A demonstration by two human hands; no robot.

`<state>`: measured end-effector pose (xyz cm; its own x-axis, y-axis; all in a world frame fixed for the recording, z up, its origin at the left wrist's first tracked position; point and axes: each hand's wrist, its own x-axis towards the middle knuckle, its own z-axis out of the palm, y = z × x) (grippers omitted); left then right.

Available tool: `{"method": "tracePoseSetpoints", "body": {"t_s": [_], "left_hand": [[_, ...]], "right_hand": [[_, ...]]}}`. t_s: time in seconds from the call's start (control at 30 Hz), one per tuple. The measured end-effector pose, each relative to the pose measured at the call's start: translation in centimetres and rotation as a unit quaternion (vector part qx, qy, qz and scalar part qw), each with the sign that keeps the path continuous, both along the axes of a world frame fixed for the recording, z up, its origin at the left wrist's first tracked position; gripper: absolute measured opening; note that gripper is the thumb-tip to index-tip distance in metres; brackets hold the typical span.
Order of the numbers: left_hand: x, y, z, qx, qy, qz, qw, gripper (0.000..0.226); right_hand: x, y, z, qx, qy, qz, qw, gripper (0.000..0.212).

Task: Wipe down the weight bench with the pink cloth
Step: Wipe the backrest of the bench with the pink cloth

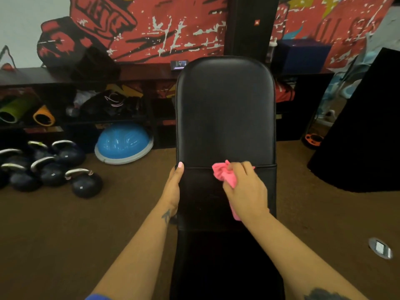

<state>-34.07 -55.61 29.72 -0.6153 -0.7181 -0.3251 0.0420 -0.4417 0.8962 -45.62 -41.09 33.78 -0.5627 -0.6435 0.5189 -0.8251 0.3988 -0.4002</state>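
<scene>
I have my right hand (245, 187) curled round the crumpled pink cloth (223, 174), pressing it on the long black padded vinyl weight bench (225, 113) right at the seam between the back pad and the seat pad, a little toward the right edge. A tail of the cloth hangs out under my wrist. My left hand (175, 187) lies along the bench's left edge with the thumb straight on top; whether the fingers wrap under the edge I cannot tell.

What could go wrong from here, as I judge it: the cloth is bunched into a small wad, so each pass may cover only a narrow strip and leave streaks across the wide back pad. The seam is a groove, and the loose fabric could catch there or skip over it, leaving grime inside. The trailing end may slip from my grip if I push fast.

The vinyl looks smooth and faintly glossy, with rounded corners at the far end and piped edges. The cloth appears soft, thin and wrinkled. The floor (65, 224) is brown, matte and seemingly carpet-like.
</scene>
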Motion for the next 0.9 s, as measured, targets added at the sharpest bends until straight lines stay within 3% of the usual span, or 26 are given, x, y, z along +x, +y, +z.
{"method": "tracePoseSetpoints", "body": {"t_s": [0.07, 0.2, 0.4, 0.53, 0.63, 0.73, 0.8, 0.9], "left_hand": [[0.4, 0.2, 0.2, 0.034, -0.01, -0.012, 0.999, 0.072], [1.5, 0.3, -1.7, 0.073, -0.045, -0.006, 0.996, 0.071], [2.8, 2.6, -3.6, 0.105, -0.082, 0.015, 0.991, 0.046], [2.9, 3.1, -4.1, 0.134, -0.076, 0.031, 0.988, 0.051], [3.4, 3.2, -4.5, 0.121, -0.087, 0.012, 0.989, 0.056], [4.0, 4.1, -4.6, 0.138, -0.054, 0.005, 0.989, 0.06], [4.2, 4.6, -5.3, 0.155, -0.05, 0.001, 0.987, 0.075], [4.2, 5.2, -5.7, 0.165, -0.049, 0.022, 0.985, 0.069]], "right_hand": [[1.7, -1.4, 0.1, -0.007, 0.026, 0.024, 0.999, 0.024], [3.3, -0.7, -1.8, 0.06, 0.059, 0.11, 0.99, 0.023], [1.9, -1.7, 0.1, 0.015, 0.035, 0.05, 0.998, 0.023], [4.9, -2.8, -0.4, 0.048, 0.074, 0.123, 0.988, 0.035], [5.2, -0.8, -1.8, 0.108, 0.08, 0.184, 0.974, 0.024], [3.6, -0.1, -1.6, 0.092, 0.073, 0.139, 0.983, 0.017], [3.1, -1.0, -1.0, 0.063, 0.054, 0.118, 0.99, 0.019], [4.6, -2.8, -0.3, 0.045, 0.039, 0.127, 0.99, 0.027]]}}
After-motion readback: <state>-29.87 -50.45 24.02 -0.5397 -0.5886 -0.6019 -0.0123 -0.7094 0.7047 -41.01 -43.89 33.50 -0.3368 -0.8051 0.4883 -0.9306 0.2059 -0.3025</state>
